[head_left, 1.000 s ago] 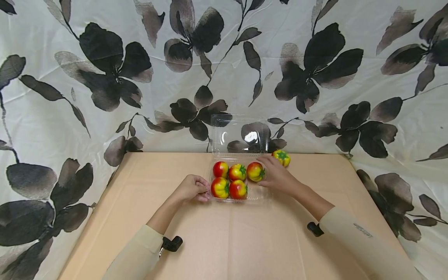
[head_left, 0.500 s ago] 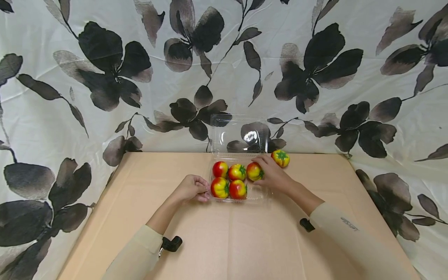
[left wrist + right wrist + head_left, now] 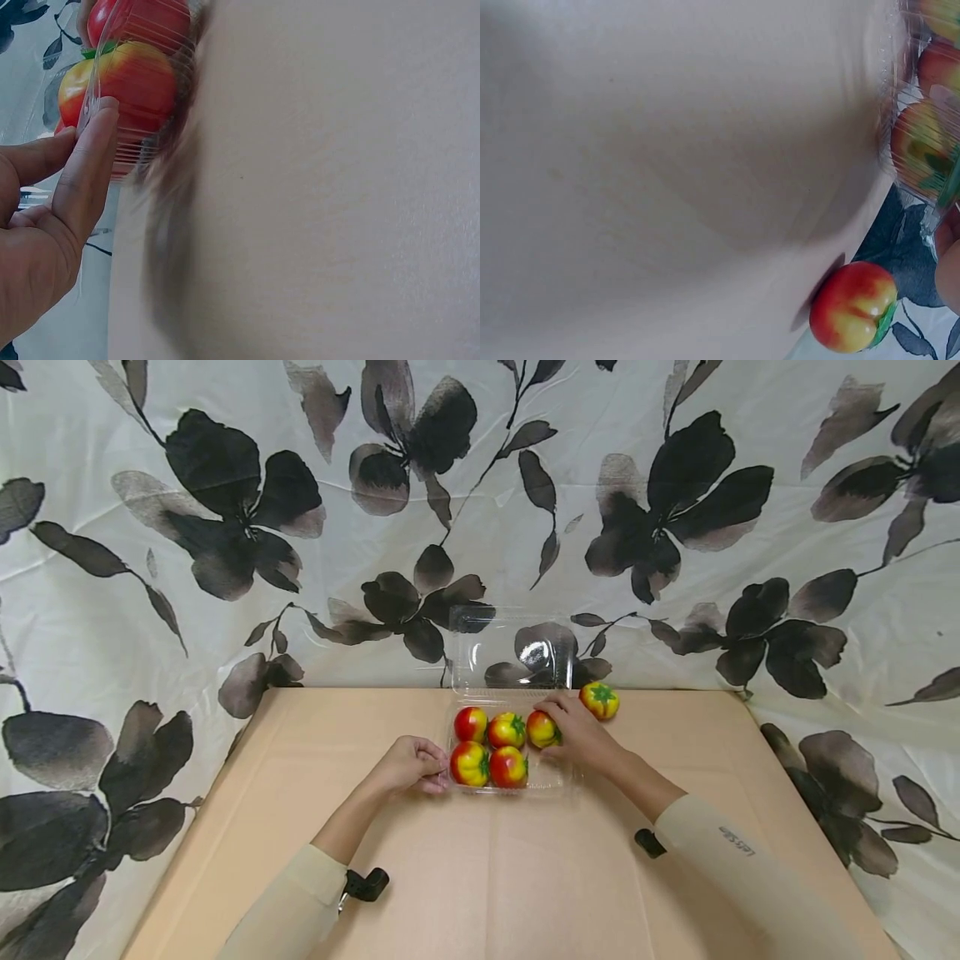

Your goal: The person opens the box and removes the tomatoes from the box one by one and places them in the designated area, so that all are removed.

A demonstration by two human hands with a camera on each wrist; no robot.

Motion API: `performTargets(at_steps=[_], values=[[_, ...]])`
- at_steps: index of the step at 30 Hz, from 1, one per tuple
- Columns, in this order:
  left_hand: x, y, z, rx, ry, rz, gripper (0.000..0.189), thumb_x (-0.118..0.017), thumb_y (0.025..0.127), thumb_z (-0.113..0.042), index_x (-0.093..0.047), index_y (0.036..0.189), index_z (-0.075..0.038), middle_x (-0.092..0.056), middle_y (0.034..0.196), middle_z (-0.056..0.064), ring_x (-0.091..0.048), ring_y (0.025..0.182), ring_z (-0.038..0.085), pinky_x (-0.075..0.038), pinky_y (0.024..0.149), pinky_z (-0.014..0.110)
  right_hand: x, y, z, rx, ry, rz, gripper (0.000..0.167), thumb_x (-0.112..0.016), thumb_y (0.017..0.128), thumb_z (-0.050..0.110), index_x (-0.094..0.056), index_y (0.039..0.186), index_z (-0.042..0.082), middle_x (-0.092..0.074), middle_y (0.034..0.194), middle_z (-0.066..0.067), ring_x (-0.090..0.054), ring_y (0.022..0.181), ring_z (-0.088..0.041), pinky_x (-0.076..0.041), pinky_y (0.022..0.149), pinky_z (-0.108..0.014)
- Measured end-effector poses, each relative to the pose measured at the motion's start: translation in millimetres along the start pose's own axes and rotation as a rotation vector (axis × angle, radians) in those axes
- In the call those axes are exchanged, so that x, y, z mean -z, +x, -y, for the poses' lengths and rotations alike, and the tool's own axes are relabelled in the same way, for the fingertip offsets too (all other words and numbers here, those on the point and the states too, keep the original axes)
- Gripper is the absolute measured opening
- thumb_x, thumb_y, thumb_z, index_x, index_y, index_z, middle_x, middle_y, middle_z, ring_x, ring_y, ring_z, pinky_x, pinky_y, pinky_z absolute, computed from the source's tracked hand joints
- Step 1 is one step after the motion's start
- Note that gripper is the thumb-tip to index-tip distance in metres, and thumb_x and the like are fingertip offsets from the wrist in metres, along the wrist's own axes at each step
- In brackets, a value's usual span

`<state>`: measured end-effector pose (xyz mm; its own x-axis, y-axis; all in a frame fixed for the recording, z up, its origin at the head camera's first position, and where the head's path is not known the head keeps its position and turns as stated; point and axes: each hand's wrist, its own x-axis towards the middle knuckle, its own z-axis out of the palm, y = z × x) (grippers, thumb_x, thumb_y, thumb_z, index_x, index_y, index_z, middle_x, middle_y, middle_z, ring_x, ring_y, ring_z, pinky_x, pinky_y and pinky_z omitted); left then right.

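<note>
A clear plastic clamshell container (image 3: 553, 781) stands near the far edge of the table with several red-and-yellow fruits (image 3: 469, 764) in it, each with a green leafy cap. My left hand (image 3: 408, 766) pinches the container's left rim between thumb and fingers; the left wrist view shows the fingertips on the ribbed wall (image 3: 135, 150). Inside the container, at the back right, my right hand (image 3: 581, 737) grips one fruit (image 3: 542, 729) from its right side. Only the edge of this hand (image 3: 949, 262) shows in the right wrist view.
The container's lid (image 3: 480, 647) stands raised at the back against the floral cloth (image 3: 525, 560). One more fruit (image 3: 599, 701) lies outside the container, just behind my right hand at the far table edge. Tan board (image 3: 487, 877) covers the table.
My right hand has shifted slightly left with its fruit, deeper into the container's back row. The left hand keeps its place on the rim.
</note>
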<state>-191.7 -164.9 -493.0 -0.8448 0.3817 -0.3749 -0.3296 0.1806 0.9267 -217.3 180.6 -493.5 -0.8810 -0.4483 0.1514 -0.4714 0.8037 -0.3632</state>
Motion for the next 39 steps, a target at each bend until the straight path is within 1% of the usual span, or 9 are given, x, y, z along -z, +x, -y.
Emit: performTargets(at_steps=[7, 11, 18, 20, 25, 29, 32, 36, 39], values=[[1.4, -1.5, 0.7, -0.006, 0.017, -0.004, 0.014, -0.061, 0.098, 0.008, -0.06, 0.109, 0.016, -0.07, 0.081, 0.015, -0.073, 0.068, 0.021, -0.067, 0.065, 0.033, -2.4, 0.7, -0.3, -0.001, -0.012, -0.008, 0.08, -0.095, 0.075, 0.03, -0.057, 0.142, 0.01, -0.052, 0.141, -0.014, -0.047, 0.134, -0.038, -0.042, 0.12, -0.055], [1.4, -2.0, 0.1, -0.013, 0.016, 0.003, 0.013, -0.061, 0.098, 0.008, -0.06, 0.109, 0.016, -0.071, 0.08, 0.015, -0.073, 0.068, 0.021, -0.067, 0.066, 0.034, -2.9, 0.2, 1.0, -0.001, 0.0, -0.021, 0.075, -0.094, 0.075, 0.03, -0.059, 0.138, 0.011, -0.052, 0.139, -0.013, -0.046, 0.134, -0.036, -0.042, 0.12, -0.054], [-0.2, -2.8, -0.2, -0.017, 0.017, 0.0, 0.011, -0.06, 0.098, 0.009, -0.06, 0.107, 0.015, -0.071, 0.086, 0.025, -0.074, 0.068, 0.022, -0.067, 0.065, 0.033, -3.2, -1.5, 2.9, 0.018, -0.007, -0.041, 0.07, -0.094, 0.075, 0.029, -0.061, 0.133, 0.013, -0.055, 0.135, -0.012, -0.048, 0.131, -0.035, -0.046, 0.117, -0.054], [-0.4, -3.4, -0.5, -0.019, 0.012, -0.001, 0.011, -0.06, 0.098, 0.009, -0.059, 0.107, 0.016, -0.071, 0.087, 0.027, -0.073, 0.068, 0.022, -0.067, 0.064, 0.033, -3.3, -1.9, 2.4, 0.02, -0.005, -0.041, 0.069, -0.094, 0.075, 0.029, -0.06, 0.133, 0.012, -0.055, 0.135, -0.012, -0.049, 0.131, -0.035, -0.046, 0.117, -0.054], [-1.3, -3.8, -0.4, -0.015, 0.003, 0.003, 0.013, -0.061, 0.098, 0.009, -0.059, 0.108, 0.016, -0.071, 0.086, 0.025, -0.073, 0.068, 0.021, -0.067, 0.064, 0.032, -3.2, -3.1, 0.8, 0.004, 0.026, -0.035, 0.068, -0.094, 0.075, 0.027, -0.06, 0.133, 0.013, -0.055, 0.135, -0.012, -0.049, 0.131, -0.036, -0.045, 0.117, -0.054], [-1.1, -4.0, 0.0, -0.009, 0.009, -0.002, 0.013, -0.061, 0.098, 0.009, -0.059, 0.109, 0.016, -0.071, 0.087, 0.024, -0.073, 0.069, 0.021, -0.067, 0.065, 0.032, -3.2, -3.9, 0.2, 0.004, 0.052, -0.038, 0.069, -0.095, 0.074, 0.026, -0.06, 0.133, 0.013, -0.054, 0.135, -0.012, -0.048, 0.13, -0.035, -0.047, 0.115, -0.055], [-1.2, -4.2, 0.0, -0.017, 0.017, -0.003, 0.014, -0.061, 0.098, 0.008, -0.059, 0.109, 0.016, -0.071, 0.088, 0.025, -0.073, 0.068, 0.021, -0.067, 0.065, 0.033, -2.7, -4.7, 0.0, 0.005, 0.07, -0.039, 0.07, -0.095, 0.074, 0.025, -0.059, 0.133, 0.014, -0.053, 0.135, -0.011, -0.048, 0.129, -0.034, -0.049, 0.113, -0.054], [-1.1, -3.9, 0.3, -0.027, 0.019, -0.002, 0.014, -0.062, 0.098, 0.008, -0.059, 0.109, 0.016, -0.071, 0.087, 0.026, -0.073, 0.068, 0.021, -0.067, 0.064, 0.034, -0.6, -5.6, 0.8, -0.003, 0.095, -0.034, 0.071, -0.094, 0.075, 0.026, -0.059, 0.136, 0.014, -0.051, 0.137, -0.011, -0.047, 0.13, -0.032, -0.049, 0.113, -0.052], [-0.9, -3.2, 0.4, -0.02, 0.014, -0.003, 0.014, -0.062, 0.098, 0.008, -0.059, 0.109, 0.016, -0.072, 0.086, 0.024, -0.073, 0.068, 0.021, -0.067, 0.064, 0.034, 1.7, -6.8, 2.0, -0.011, 0.115, -0.031, 0.071, -0.094, 0.076, 0.026, -0.058, 0.137, 0.013, -0.049, 0.139, -0.012, -0.047, 0.132, -0.033, -0.048, 0.115, -0.053]])
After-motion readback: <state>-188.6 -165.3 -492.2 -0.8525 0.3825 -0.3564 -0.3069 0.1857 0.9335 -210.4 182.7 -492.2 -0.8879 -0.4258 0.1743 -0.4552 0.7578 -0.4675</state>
